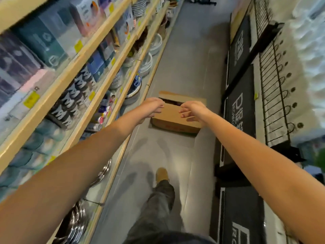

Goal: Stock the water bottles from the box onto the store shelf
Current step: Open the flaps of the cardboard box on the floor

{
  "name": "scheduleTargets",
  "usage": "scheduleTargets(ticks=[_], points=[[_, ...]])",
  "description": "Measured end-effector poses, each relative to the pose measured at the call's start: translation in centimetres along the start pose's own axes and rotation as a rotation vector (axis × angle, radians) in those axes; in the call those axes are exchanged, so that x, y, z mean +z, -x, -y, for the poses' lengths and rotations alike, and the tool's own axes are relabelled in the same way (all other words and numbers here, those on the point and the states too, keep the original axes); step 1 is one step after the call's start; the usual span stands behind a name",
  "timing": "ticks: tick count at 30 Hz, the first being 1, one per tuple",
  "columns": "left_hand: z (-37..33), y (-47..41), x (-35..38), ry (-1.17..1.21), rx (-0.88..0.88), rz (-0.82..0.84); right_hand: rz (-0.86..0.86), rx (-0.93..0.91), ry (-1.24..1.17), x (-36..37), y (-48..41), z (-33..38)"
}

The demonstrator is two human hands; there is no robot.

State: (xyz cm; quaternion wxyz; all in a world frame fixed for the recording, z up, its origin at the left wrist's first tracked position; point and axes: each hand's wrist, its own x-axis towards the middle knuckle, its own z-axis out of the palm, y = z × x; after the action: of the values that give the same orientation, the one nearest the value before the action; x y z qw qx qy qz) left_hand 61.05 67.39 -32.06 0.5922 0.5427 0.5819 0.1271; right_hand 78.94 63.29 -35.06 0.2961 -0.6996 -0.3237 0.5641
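- Stocking seems barely begun: the box sits on the floor, its top flap mostly down, with a dark gap along its far edge.
- No water bottles show inside the box, and the shelf left of it is too blurred to pick any out.
- Left hand and right hand reach over the box top; each grip is loosely curled and holds nothing. Contact with the cardboard cannot be told.
- Left to do, I judge: open the box, lift the bottles out, shelve them.
- Red print on the box's near side is unreadable.
- Mats right of the box carry white lettering starting with "P"; yellow price tags are illegible.
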Motion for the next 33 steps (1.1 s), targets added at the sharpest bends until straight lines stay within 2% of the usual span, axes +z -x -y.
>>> scheduleTargets(ticks=[8, 12, 17, 20, 23, 28, 30, 33], points=[[-7.3, -15.2, -0.1, -0.092, -0.009, 0.093, -0.099, 0.081, -0.010, -5.8, -12.9, 4.2], [-8.2, -21.1, 1.4, -0.134, 0.039, 0.087, -0.125, 0.134, -0.073, -8.0, -17.1, 4.1], [-8.6, -30.3, 5.2, -0.165, -0.019, 0.085, -0.107, 0.145, -0.064, -11.9, -24.5, 2.9], [-7.7, -34.6, 7.2, -0.259, -0.053, 0.090, -0.134, 0.152, -0.057, -13.4, -28.7, 2.1], [-6.5, -39.9, 9.7, -0.309, -0.160, 0.101, -0.124, 0.186, -0.063, -14.9, -34.0, 0.6], [-2.8, -49.1, 13.7, -0.300, -0.251, 0.105, -0.102, 0.253, -0.091, -16.0, -43.8, -4.0], [0.0, -53.0, 15.4, -0.318, -0.266, 0.131, -0.088, 0.284, -0.043, -16.0, -47.9, -7.4], [4.2, -57.5, 17.2, -0.479, -0.236, 0.192, -0.080, 0.239, 0.097, -15.7, -52.5, -12.0]])
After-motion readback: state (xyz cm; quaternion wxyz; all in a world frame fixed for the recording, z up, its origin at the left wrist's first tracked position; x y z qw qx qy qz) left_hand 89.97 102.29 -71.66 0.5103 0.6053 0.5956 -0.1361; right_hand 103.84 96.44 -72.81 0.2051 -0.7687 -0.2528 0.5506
